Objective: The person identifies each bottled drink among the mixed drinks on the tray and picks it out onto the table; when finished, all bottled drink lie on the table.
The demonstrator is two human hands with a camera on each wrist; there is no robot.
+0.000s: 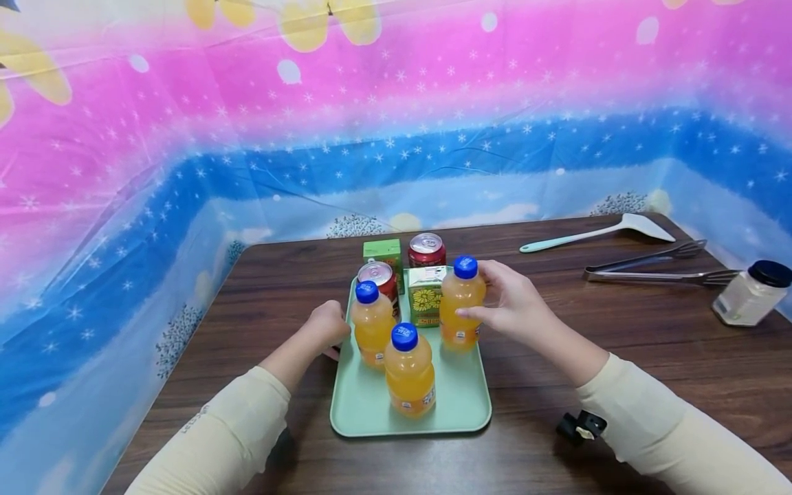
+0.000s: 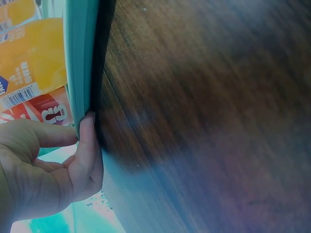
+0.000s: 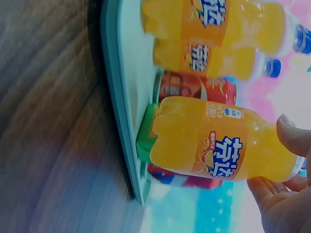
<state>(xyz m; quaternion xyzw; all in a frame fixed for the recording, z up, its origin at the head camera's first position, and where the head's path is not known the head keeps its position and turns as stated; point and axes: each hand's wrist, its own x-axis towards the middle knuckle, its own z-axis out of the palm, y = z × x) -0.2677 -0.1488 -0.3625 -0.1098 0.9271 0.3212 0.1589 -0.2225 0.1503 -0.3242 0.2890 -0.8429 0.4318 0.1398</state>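
While the left hand pinches the rim of a pale green tray between thumb and fingers, the right hand holds a Fanta bottle, its thumb and fingers curved round the upper body below the cap. The bottle is upright at the tray's right side, just beside a carton with a yellow flower print. Its transparent body narrows at the waist and contains orange-yellow liquid; a blue cap closes it, and its orange label bears large blue Chinese characters edged in white. Two matching bottles, one at the left and one in front, stand upright on the tray. Whether the base of the held bottle touches the tray cannot be told. In the right wrist view, its cap is mostly hidden and the hand is cut off by the frame edge. A red can is partly hidden behind the left-hand bottle. In the left wrist view, the nearest bottle is cut off at the left edge, and the tabletop is blurred.
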